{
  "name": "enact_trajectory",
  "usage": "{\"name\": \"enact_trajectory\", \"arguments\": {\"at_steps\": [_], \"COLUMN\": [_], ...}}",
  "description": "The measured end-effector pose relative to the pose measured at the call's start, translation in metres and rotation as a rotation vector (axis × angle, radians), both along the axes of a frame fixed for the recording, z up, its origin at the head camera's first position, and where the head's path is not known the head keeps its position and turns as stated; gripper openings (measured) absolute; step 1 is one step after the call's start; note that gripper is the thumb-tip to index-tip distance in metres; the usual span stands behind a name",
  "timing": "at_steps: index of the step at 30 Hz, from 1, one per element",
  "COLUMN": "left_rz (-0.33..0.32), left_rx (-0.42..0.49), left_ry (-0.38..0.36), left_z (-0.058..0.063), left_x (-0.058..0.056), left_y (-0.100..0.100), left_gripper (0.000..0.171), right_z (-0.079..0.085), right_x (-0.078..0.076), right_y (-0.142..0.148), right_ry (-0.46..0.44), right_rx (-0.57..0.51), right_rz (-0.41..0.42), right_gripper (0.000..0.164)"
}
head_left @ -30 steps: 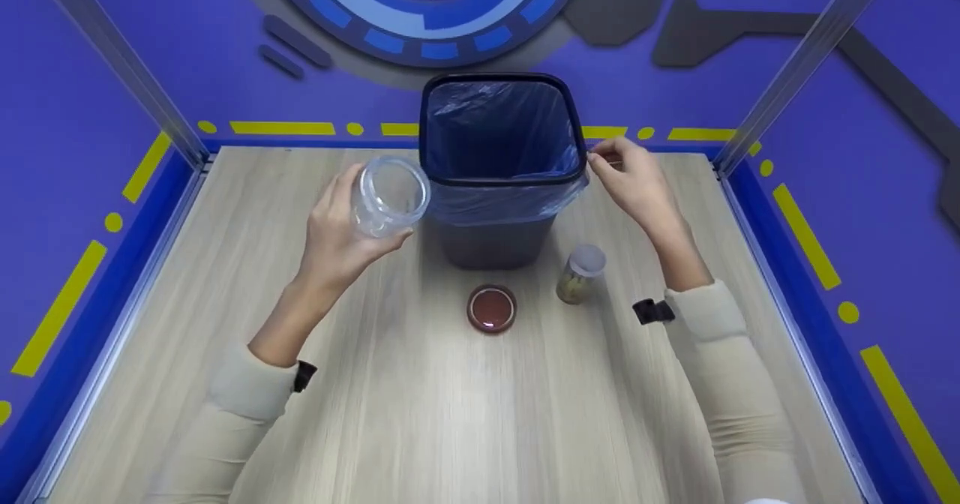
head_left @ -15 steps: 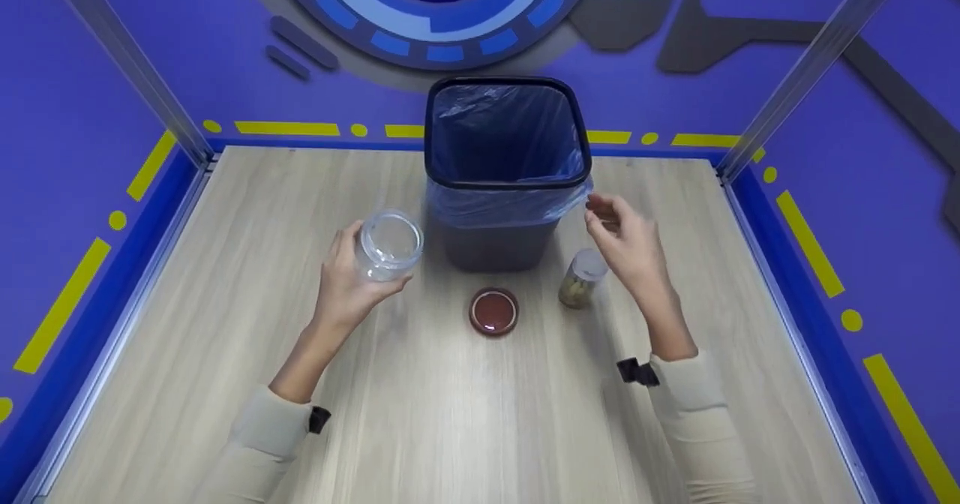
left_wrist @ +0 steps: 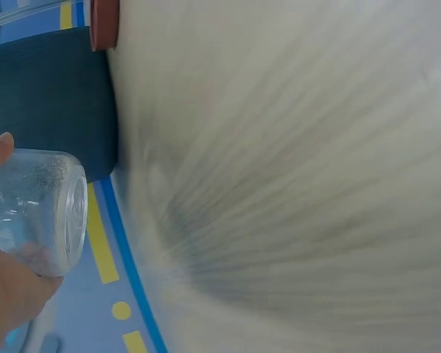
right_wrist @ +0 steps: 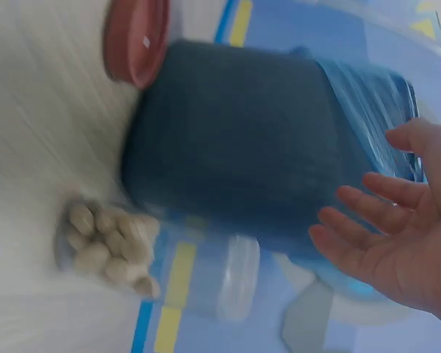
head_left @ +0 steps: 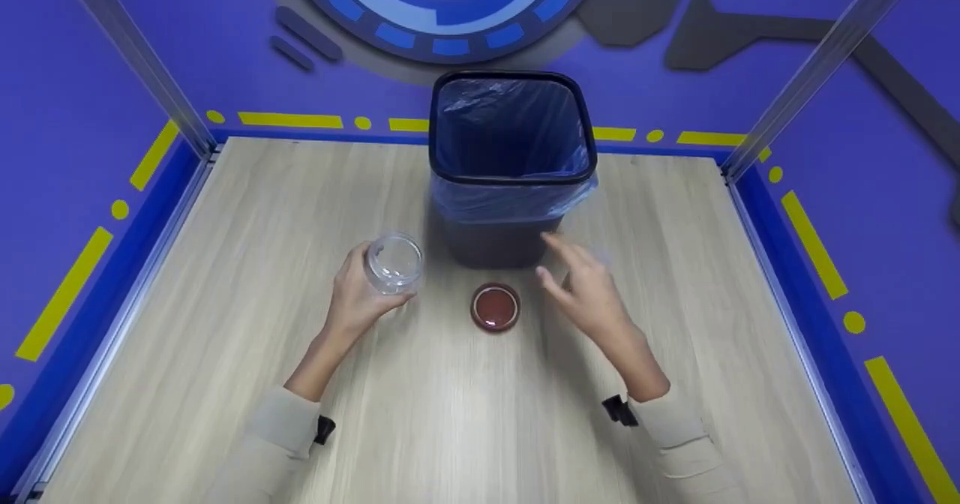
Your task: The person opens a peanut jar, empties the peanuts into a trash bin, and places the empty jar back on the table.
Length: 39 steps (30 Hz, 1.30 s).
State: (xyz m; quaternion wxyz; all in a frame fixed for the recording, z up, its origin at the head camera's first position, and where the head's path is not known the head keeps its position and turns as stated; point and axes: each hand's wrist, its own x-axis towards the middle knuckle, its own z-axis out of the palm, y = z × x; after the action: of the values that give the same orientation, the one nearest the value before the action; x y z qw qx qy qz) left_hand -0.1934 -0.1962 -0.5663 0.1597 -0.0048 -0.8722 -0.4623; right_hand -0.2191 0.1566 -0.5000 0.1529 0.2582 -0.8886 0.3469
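Observation:
My left hand (head_left: pixel 351 294) grips a clear jar (head_left: pixel 394 265) round its side, thumb toward me. In the left wrist view the jar (left_wrist: pixel 40 209) appears see-through with nothing inside. My right hand (head_left: pixel 589 294) has its fingers spread and holds nothing. It hovers right of a reddish-brown jar lid (head_left: pixel 495 307) that lies on the table. A small clear container (right_wrist: pixel 239 279) with several pale round pieces (right_wrist: pixel 110 246), perhaps nuts, stands near the right hand in the right wrist view; in the head view the hand hides most of it.
A dark trash bin (head_left: pixel 495 245) lined with a thin clear plastic bag (head_left: pixel 517 200) stands behind the lid, between the hands. The light wood table (head_left: pixel 450 414) is bounded by blue panels (head_left: pixel 360 88) at the back and sides.
My left hand has brought the jar down and toward me. The right hand has left the bin's right rim, come nearer and leftward, and spread its fingers, covering the small container.

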Motion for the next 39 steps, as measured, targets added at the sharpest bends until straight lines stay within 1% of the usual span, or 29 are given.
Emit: {"name": "enact_trajectory", "arguments": {"at_steps": [3,5,10,15,19,23,30,34,39], "left_rz": [-0.021,-0.030,-0.035,-0.035,-0.024,-0.010,-0.014,0.005,0.018], "left_rx": [-0.006,-0.006,0.003,0.033,0.060,0.067,0.099,0.133,0.150], "left_ry": [-0.003,0.002,-0.008,-0.047,-0.088,-0.125,-0.211,-0.227,-0.232], "left_z": [-0.009,-0.016,-0.024,-0.030,-0.033,-0.034,-0.031,-0.033,-0.037], "left_x": [-0.002,-0.004,-0.005,-0.004,-0.004,-0.005,-0.001,0.002,0.005], "left_y": [0.002,0.003,0.002,0.000,0.001,0.001,-0.004,-0.007,-0.010], "left_gripper": [0.100,0.099,0.100,0.100,0.101,0.102,0.107,0.105,0.106], "right_z": [-0.011,-0.018,-0.031,-0.040,-0.050,-0.058,-0.063,-0.064,-0.065], "right_x": [0.005,0.008,0.010,0.011,0.011,0.011,0.013,0.013,0.012], "right_y": [-0.012,-0.019,-0.040,-0.057,-0.067,-0.075,-0.085,-0.088,-0.090], "right_ry": [0.008,0.008,0.003,-0.008,0.026,0.051,-0.021,-0.027,-0.003], "right_rx": [0.040,0.073,0.146,0.198,0.204,0.212,0.265,0.265,0.241], "right_rz": [0.080,0.111,0.149,0.180,0.208,0.235,0.250,0.253,0.263], "right_gripper": [0.050,0.049,0.049,0.051,0.050,0.049,0.050,0.051,0.050]}}
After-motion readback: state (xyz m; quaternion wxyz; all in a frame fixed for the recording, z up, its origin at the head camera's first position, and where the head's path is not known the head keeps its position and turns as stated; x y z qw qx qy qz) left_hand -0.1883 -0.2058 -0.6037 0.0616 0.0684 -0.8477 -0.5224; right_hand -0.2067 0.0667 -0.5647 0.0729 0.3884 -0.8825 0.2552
